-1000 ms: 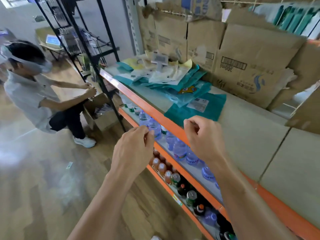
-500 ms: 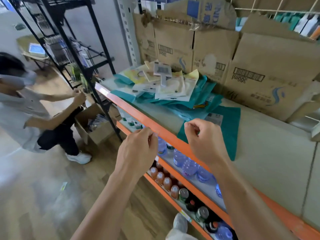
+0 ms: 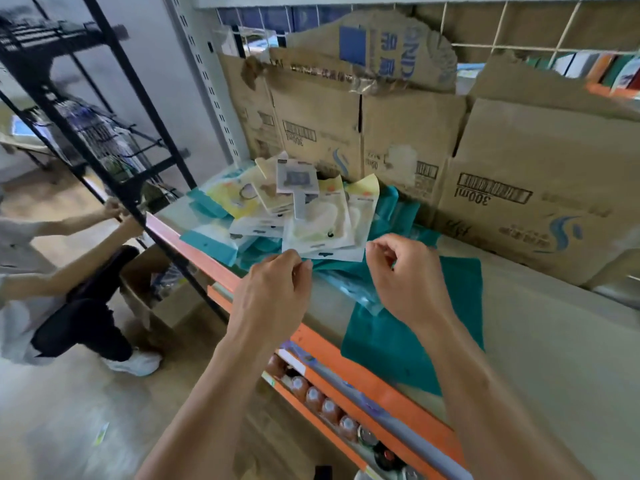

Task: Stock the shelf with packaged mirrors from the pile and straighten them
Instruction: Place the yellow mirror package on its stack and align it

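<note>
A loose pile of packaged mirrors in white, yellow and teal wrappers lies on the grey shelf top, against the cardboard boxes. My left hand hovers over the shelf's orange front edge, just short of the pile's nearest white packet, fingers curled with fingertips pinched and nothing in them. My right hand is level with it, a little to the right, above a teal packet, also curled and holding nothing. Neither hand touches a packet.
Brown cardboard boxes line the back of the shelf. Bottles fill the lower shelf under the orange rail. At left a person crouches by a black rack and an open box on the wood floor.
Both hands have moved forward and up over the shelf edge, close to the pile. The view has swung nearer to the shelf. The hands stay curled and hold nothing.
</note>
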